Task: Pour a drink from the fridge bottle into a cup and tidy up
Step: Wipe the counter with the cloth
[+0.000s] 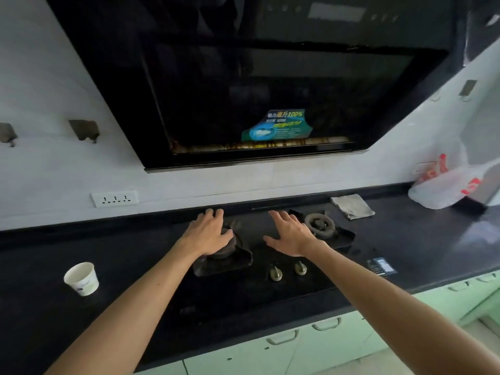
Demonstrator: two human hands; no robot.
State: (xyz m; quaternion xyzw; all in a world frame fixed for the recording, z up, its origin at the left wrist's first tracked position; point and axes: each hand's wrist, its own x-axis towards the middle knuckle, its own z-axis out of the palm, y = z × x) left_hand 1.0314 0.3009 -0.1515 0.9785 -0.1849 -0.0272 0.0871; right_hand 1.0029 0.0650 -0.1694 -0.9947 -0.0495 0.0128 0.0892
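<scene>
- I hold my left hand [209, 231] and right hand [290, 234] out over the hob [254, 269], fingers straight and spread, gripping nothing.
- The cup [82, 278] stands upright on the counter [405, 239], near and left of my left hand and well apart from it. That hand is the nearer.
- No bottle or fridge is in view, so I judge fetching comes first.
- The hood sticker [276, 125] reads "100%"; the cup's print is too small to read.

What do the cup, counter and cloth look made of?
Cup: probably paper, matte white, rolled rim, printed wall. Counter: dark polished stone or a lookalike, glossy with light reflections. Cloth: soft fabric, grey, folded and creased.
</scene>
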